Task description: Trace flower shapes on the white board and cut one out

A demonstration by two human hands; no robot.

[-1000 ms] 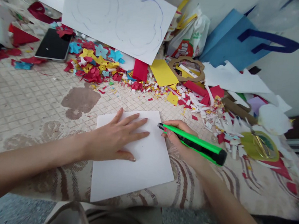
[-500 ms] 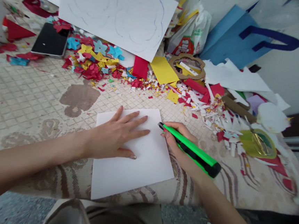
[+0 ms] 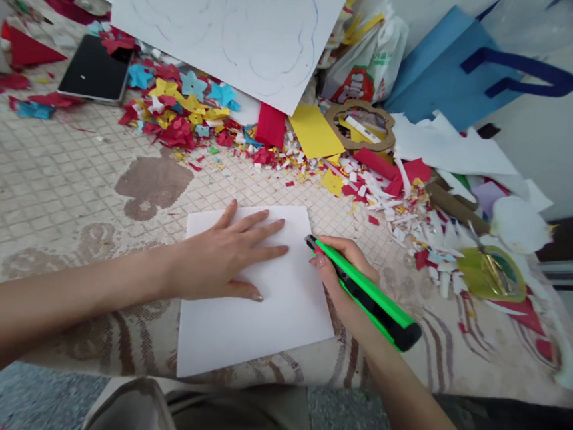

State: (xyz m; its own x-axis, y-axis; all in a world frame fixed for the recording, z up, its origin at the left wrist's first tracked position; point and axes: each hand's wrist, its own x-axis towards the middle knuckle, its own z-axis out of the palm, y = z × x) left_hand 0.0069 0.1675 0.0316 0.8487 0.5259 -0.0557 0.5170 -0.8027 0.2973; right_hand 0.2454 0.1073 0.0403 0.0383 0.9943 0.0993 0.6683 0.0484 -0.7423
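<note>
A plain white sheet of paper (image 3: 256, 333) lies near the front edge of the patterned tablecloth. My left hand (image 3: 230, 253) rests flat on it, fingers spread and holding nothing. Beside the sheet's right edge, my right hand (image 3: 344, 270) is closed around a green and black box cutter (image 3: 370, 292). The cutter's tip points to the upper left, at the paper's right edge. Whether a blade sticks out of the tip, or touches the paper, I cannot tell.
Behind lie paper flowers and scraps (image 3: 185, 112), a phone (image 3: 96, 68) and a large white sheet with drawn outlines (image 3: 222, 29). To the right are scissors (image 3: 495, 270) on a yellow-green roll, a cardboard flower frame (image 3: 335, 122) and a blue bag (image 3: 450, 62).
Both hands keep nearly the same place on and beside the paper. The whole view has shifted very slightly; the cutter's tip sits about where it was.
</note>
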